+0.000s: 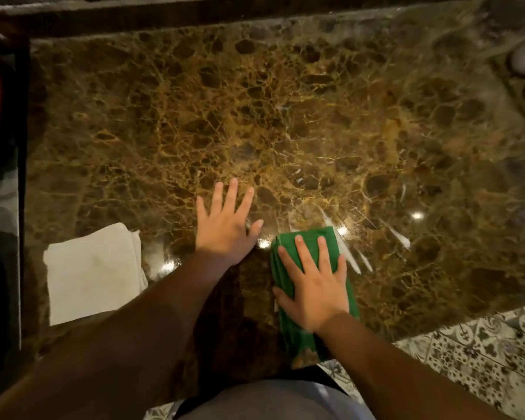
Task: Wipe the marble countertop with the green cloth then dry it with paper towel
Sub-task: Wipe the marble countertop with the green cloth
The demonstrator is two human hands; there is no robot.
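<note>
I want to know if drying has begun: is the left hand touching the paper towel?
Apart. The head view shows bare marble countertop between the left hand and the paper towel.

A single wide-angle view comes from the person's head, looking steeply down and forward onto the bench (285, 116), close enough that its brown veined surface fills most of the frame. The far edge runs along the top, the near edge crosses at lower right above the patterned floor tiles (482, 359). Both forearms enter from the bottom. The edges of the frame bend and blur. No second view shares the scene.
</note>
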